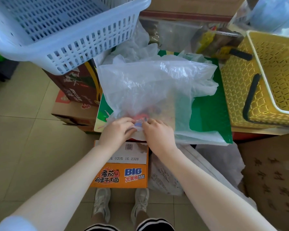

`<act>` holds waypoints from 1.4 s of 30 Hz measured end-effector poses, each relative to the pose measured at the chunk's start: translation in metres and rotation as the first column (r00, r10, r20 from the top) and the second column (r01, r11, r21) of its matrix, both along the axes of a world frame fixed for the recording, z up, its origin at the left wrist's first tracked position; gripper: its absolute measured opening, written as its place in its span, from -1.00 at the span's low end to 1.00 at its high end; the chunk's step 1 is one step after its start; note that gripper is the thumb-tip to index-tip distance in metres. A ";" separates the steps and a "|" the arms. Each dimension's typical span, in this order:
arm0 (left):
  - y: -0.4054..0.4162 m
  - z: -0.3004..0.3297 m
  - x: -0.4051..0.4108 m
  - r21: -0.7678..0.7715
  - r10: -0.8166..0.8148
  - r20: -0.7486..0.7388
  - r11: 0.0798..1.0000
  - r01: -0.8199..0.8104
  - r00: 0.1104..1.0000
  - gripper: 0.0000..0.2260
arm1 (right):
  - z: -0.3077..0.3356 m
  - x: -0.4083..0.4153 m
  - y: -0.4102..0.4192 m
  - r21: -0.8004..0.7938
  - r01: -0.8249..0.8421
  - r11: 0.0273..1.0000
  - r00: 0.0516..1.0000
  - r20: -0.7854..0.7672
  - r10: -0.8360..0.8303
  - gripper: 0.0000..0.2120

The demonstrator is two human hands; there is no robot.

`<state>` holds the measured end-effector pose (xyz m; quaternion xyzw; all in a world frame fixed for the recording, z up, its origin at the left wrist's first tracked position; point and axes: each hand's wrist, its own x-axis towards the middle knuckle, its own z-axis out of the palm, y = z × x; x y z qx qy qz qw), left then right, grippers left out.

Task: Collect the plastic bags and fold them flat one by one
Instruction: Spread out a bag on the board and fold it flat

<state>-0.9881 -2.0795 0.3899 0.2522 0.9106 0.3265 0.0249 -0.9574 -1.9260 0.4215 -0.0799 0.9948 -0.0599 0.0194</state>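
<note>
Your left hand (118,129) and right hand (157,131) sit side by side at the near edge of the clear plastic bag (150,90), fingers curled and pinching its hem. The bag lies spread over the green board (212,114), still puffed and creased further out. Keep the hem pinned and push the air away from you before creasing. Beyond it, more crumpled bags (135,45) wait beside the blue basket (60,30).
</note>
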 end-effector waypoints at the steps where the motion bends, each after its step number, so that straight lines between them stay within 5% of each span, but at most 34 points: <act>1: -0.002 -0.001 0.001 -0.002 -0.006 -0.006 1.000 0.006 1.000 -0.90 | -0.002 0.001 0.004 0.032 -0.015 0.999 1.000 -0.025 0.016 -0.81; 13: -0.017 -0.016 0.001 -0.168 -0.180 -0.065 0.971 0.167 0.981 -0.42 | -0.017 0.020 0.098 0.267 0.077 0.961 0.957 -0.292 0.004 -0.79; 18: -0.039 -0.019 -0.002 -0.168 -0.258 -0.005 0.953 0.254 0.966 -0.18 | -0.017 0.023 0.129 0.258 0.229 0.938 0.961 -0.215 -0.176 -0.69; 21: -0.053 -0.020 0.001 -0.145 -0.312 0.049 0.938 0.316 0.949 -0.28 | -0.009 0.028 0.124 0.244 0.295 0.924 0.955 -0.094 -0.280 -0.64; 23: -0.063 -0.022 0.003 -0.221 -0.364 0.015 0.907 0.358 0.931 -0.47 | -0.007 0.035 0.103 0.187 0.176 0.966 0.984 -0.009 -0.177 -0.46; 25: -0.069 -0.022 0.002 -0.305 -0.376 0.052 0.876 0.373 0.925 -0.34 | -0.004 0.045 0.069 0.125 -0.006 0.992 0.999 0.052 0.000 -0.28; 30: -0.068 -0.014 -0.008 -0.359 -0.424 0.056 0.836 0.414 0.904 -0.10 | -0.014 0.044 -0.001 0.088 -0.071 0.994 0.991 -0.108 0.081 -0.30; 34: -0.070 -0.018 -0.008 -0.429 -0.457 0.032 0.797 0.425 0.889 -0.03 | -0.030 0.036 -0.008 0.123 -0.180 0.976 0.984 0.028 0.178 -0.26; 38: -0.079 -0.024 -0.011 -0.465 -0.472 0.004 0.780 0.419 0.882 0.04 | -0.045 0.045 0.046 0.123 0.041 0.992 0.982 0.178 -0.063 -0.05; 42: -0.087 -0.026 -0.013 -0.422 -0.469 -0.111 0.821 0.385 0.876 -0.13 | -0.039 0.058 0.077 0.180 0.229 0.957 0.955 0.151 -0.257 -0.06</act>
